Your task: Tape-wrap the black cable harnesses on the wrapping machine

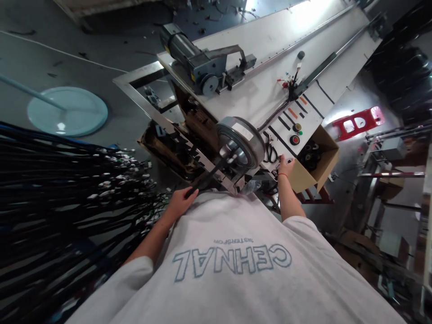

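My left hand (181, 203) is closed round the near end of a black taped wire harness (205, 177), just in front of my shirt. The harness runs up to the round taping head (245, 139), a thick grey ring with a white label. Beyond the ring a dark harness length (275, 114) continues to a cluster of connectors (293, 85) on the white bench. My right hand (286, 166) rests at the bench's near edge with its fingers apart, holding nothing I can see. Black-handled scissors (270, 152) lie just left of it.
An open cardboard box (319, 164) with dark rolls stands right of my right hand. Red and yellow push buttons (294, 140) sit on the bench. A motor (182, 47) is mounted at its far left. Many black harnesses (84, 202) hang at left, near a round pale base (67, 111).
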Demonstrator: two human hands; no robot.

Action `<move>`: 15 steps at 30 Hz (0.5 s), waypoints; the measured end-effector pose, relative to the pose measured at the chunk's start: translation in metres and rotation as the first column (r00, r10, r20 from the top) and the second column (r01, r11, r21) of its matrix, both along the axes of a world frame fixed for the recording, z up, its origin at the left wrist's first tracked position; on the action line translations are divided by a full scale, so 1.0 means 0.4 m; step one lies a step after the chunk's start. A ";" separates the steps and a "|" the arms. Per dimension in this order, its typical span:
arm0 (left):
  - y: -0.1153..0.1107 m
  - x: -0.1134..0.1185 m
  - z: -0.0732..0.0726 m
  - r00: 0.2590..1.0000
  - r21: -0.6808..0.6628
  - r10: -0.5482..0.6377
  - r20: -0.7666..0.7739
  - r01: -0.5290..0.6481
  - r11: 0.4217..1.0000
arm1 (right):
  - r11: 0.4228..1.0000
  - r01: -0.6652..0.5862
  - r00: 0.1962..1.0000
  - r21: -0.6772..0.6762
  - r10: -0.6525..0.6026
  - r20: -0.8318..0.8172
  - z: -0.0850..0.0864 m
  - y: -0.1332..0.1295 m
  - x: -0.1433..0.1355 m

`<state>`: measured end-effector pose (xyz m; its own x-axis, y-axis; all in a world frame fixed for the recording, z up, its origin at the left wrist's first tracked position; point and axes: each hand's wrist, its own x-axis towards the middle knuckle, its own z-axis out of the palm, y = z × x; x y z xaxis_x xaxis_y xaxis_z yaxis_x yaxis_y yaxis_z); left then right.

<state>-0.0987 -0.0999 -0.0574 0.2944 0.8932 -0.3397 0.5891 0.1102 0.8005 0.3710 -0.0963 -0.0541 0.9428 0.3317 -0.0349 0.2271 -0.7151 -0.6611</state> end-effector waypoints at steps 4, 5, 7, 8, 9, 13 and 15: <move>0.011 0.054 0.060 0.999 0.012 0.023 0.042 -0.023 1.000 | 0.999 -0.008 1.000 -0.038 0.007 -0.015 0.008 0.002 -0.008; 0.017 0.068 0.066 0.998 0.011 0.033 0.046 -0.033 0.999 | 0.998 -0.013 1.000 -0.057 0.012 -0.016 0.011 0.003 -0.011; 0.033 0.090 0.070 0.997 0.010 0.053 0.053 -0.054 0.998 | 0.996 -0.023 1.000 -0.090 0.021 -0.013 0.017 0.004 -0.016; 0.042 0.098 0.069 0.997 0.007 0.056 0.055 -0.056 0.998 | 0.994 -0.030 0.999 -0.105 0.029 -0.013 0.021 0.004 -0.017; 0.051 0.106 0.068 0.997 0.000 0.050 0.059 -0.050 0.999 | 0.992 -0.039 0.999 -0.121 0.038 -0.016 0.025 0.004 -0.019; 0.085 0.140 0.068 0.993 -0.037 -0.026 0.112 0.030 0.999 | 0.970 -0.077 0.994 -0.233 0.093 0.058 0.063 0.014 -0.022; 0.102 0.168 0.071 0.981 -0.046 -0.061 0.184 0.070 0.996 | 0.964 -0.124 0.971 -0.237 0.167 0.173 0.101 0.038 -0.030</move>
<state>-0.0314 -0.0592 -0.0289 0.4132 0.8524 -0.3203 0.4408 0.1205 0.8895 0.3588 -0.0811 -0.0137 0.8812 0.4699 0.0513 0.4453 -0.7888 -0.4236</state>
